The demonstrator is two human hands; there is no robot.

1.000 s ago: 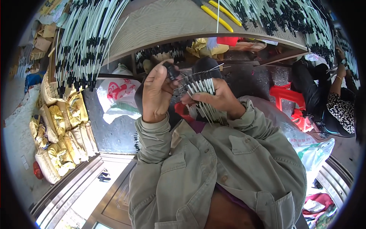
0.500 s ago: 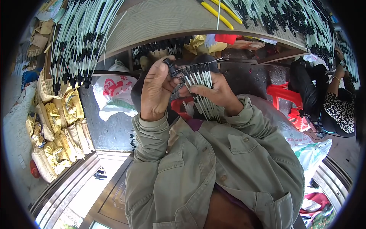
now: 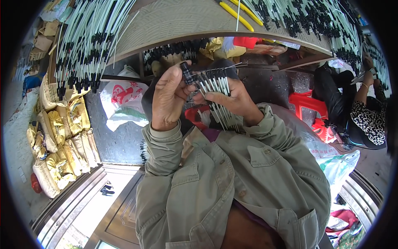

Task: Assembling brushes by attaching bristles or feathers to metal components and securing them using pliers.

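A person's left hand [image 3: 168,99] pinches a small black cylindrical part [image 3: 187,73] between closed fingers, while the right hand [image 3: 232,97] grips a fanned bundle of white-sleeved leads [image 3: 216,85] just beside it, near the far tabletop [image 3: 182,20].

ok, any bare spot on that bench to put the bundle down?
The one bare strip on the bench runs down its middle, between the left rows of white sleeved parts and the yellow tools. The right end is packed with more parts. Below the hands, the grey floor beside the white bag is open.
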